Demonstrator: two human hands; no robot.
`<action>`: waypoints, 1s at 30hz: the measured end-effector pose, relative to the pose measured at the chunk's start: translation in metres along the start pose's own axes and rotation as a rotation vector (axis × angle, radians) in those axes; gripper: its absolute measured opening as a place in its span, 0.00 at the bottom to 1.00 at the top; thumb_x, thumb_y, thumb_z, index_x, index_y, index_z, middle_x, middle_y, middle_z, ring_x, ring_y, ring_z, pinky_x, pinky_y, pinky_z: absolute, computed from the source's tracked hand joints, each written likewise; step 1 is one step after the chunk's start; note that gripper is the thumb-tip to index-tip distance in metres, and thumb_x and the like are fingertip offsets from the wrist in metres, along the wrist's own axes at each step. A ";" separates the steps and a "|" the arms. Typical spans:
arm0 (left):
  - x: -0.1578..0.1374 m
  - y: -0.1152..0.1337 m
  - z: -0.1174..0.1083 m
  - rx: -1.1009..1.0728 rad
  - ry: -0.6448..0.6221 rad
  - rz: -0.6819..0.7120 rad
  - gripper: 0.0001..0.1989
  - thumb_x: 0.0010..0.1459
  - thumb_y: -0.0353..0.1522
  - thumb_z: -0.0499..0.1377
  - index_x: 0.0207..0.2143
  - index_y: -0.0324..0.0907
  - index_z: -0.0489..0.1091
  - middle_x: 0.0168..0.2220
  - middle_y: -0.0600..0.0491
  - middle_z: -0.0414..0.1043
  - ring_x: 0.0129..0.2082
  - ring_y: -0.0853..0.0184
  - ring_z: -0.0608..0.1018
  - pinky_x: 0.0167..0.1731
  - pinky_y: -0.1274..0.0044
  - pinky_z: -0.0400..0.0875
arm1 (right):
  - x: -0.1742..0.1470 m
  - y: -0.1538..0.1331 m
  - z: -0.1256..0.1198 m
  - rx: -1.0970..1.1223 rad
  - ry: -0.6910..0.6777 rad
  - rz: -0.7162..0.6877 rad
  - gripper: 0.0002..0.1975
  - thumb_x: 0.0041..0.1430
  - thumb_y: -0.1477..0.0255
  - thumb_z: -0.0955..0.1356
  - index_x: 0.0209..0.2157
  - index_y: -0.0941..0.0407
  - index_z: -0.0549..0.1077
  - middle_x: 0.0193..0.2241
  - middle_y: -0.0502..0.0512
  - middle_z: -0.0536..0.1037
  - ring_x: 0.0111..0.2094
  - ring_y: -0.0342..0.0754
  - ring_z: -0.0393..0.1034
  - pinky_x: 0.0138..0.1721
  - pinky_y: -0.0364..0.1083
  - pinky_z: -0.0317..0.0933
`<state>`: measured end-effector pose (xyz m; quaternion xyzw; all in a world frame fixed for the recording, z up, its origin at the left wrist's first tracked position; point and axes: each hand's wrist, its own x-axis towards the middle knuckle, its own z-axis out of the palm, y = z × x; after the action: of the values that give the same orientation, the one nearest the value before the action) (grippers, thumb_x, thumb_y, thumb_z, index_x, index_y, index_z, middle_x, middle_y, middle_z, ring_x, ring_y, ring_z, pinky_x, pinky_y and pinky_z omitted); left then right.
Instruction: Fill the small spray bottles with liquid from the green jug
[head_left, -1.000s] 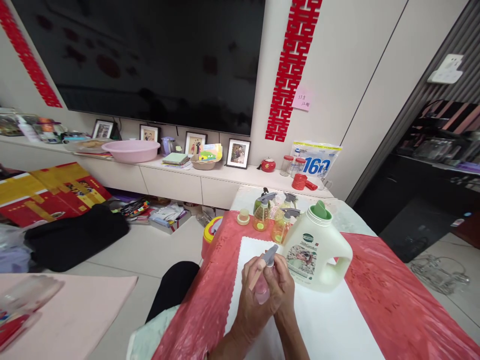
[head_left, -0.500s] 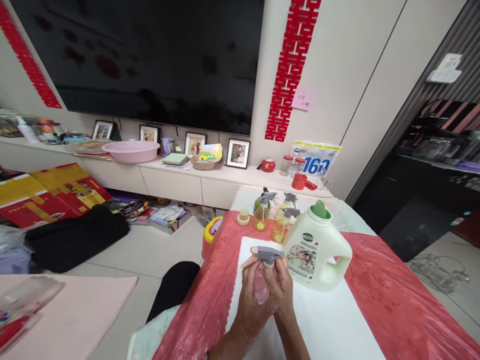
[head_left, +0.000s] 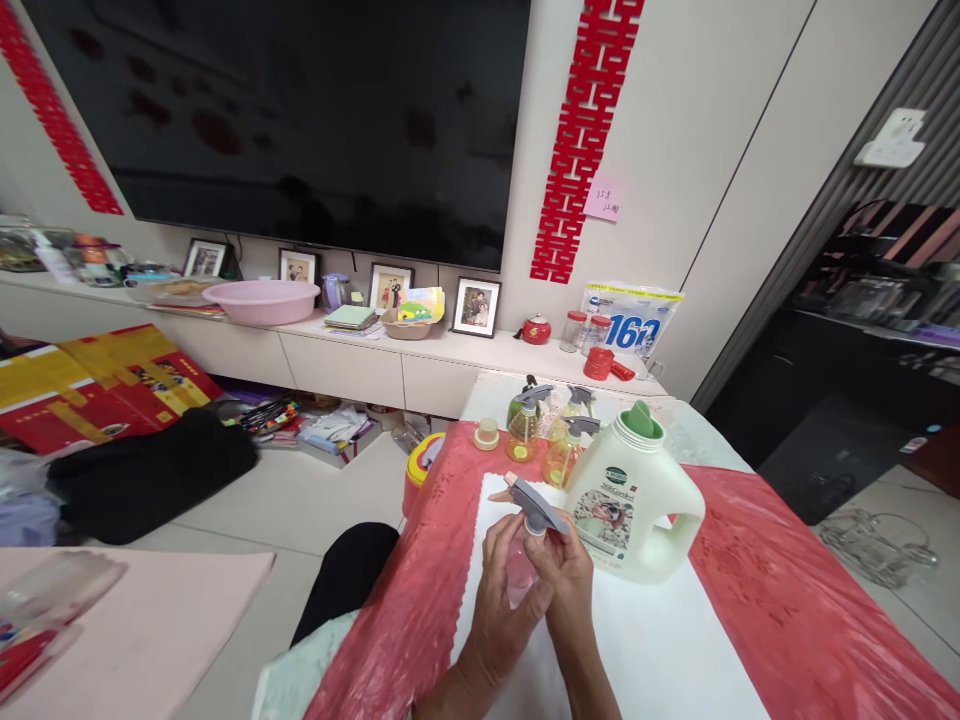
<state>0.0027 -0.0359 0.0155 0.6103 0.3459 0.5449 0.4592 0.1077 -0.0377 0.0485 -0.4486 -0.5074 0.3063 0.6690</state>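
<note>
A small pink spray bottle (head_left: 520,578) with a grey trigger head (head_left: 536,505) is between my hands above a white sheet. My left hand (head_left: 501,600) is closed around the bottle's body. The fingers of my right hand (head_left: 568,575) grip the collar under the trigger head, whose nozzle points to the upper left. Just right of my hands stands a large cream jug (head_left: 637,500) with a green spout. Behind them are an orange-tinted spray bottle (head_left: 523,437), another one (head_left: 561,460) beside the jug, and a round pale cap (head_left: 487,433).
A red plastic cover (head_left: 780,560) and the white sheet (head_left: 675,650) lie over the table. At its far end is a low cabinet (head_left: 435,378) carrying picture frames, a pink basin (head_left: 262,301) and jars. A yellow-and-red bucket (head_left: 417,470) stands on the floor to the left.
The trigger head has turned and tilted, so its nozzle now points higher and its back end sits lower. My right hand has shifted slightly right, still on the collar.
</note>
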 end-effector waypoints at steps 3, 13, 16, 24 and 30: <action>0.001 0.001 0.001 -0.037 0.002 -0.002 0.36 0.59 0.50 0.63 0.65 0.45 0.61 0.66 0.41 0.59 0.69 0.48 0.62 0.67 0.56 0.61 | 0.000 0.001 0.002 -0.004 0.047 0.019 0.23 0.60 0.59 0.74 0.48 0.60 0.72 0.46 0.61 0.73 0.49 0.52 0.70 0.52 0.49 0.68; -0.002 0.000 -0.002 -0.094 0.011 0.009 0.34 0.61 0.47 0.61 0.66 0.45 0.62 0.67 0.42 0.59 0.69 0.47 0.62 0.69 0.56 0.57 | -0.004 0.003 -0.008 0.006 -0.061 0.024 0.23 0.69 0.55 0.66 0.55 0.57 0.74 0.54 0.60 0.68 0.56 0.53 0.65 0.58 0.49 0.65; -0.002 -0.001 -0.002 -0.104 0.013 -0.014 0.34 0.61 0.47 0.62 0.65 0.45 0.62 0.67 0.42 0.59 0.69 0.47 0.61 0.69 0.56 0.57 | -0.003 0.003 -0.006 0.014 -0.054 0.017 0.21 0.68 0.56 0.68 0.53 0.56 0.74 0.52 0.59 0.69 0.55 0.53 0.66 0.58 0.49 0.64; -0.002 0.010 -0.001 -0.119 0.029 -0.055 0.31 0.63 0.45 0.61 0.65 0.46 0.63 0.67 0.42 0.59 0.69 0.49 0.61 0.68 0.56 0.59 | -0.003 -0.003 0.001 -0.005 0.022 0.007 0.21 0.63 0.57 0.72 0.50 0.56 0.74 0.50 0.59 0.70 0.53 0.52 0.68 0.56 0.49 0.65; -0.002 0.014 0.001 -0.175 0.035 -0.066 0.30 0.62 0.46 0.61 0.64 0.46 0.64 0.66 0.43 0.60 0.69 0.49 0.63 0.66 0.58 0.63 | -0.003 -0.006 0.000 -0.021 -0.010 -0.017 0.22 0.66 0.55 0.69 0.52 0.56 0.75 0.51 0.60 0.71 0.52 0.53 0.68 0.54 0.49 0.66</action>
<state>0.0024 -0.0429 0.0279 0.5466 0.3247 0.5683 0.5223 0.1065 -0.0429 0.0532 -0.4497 -0.5178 0.2973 0.6642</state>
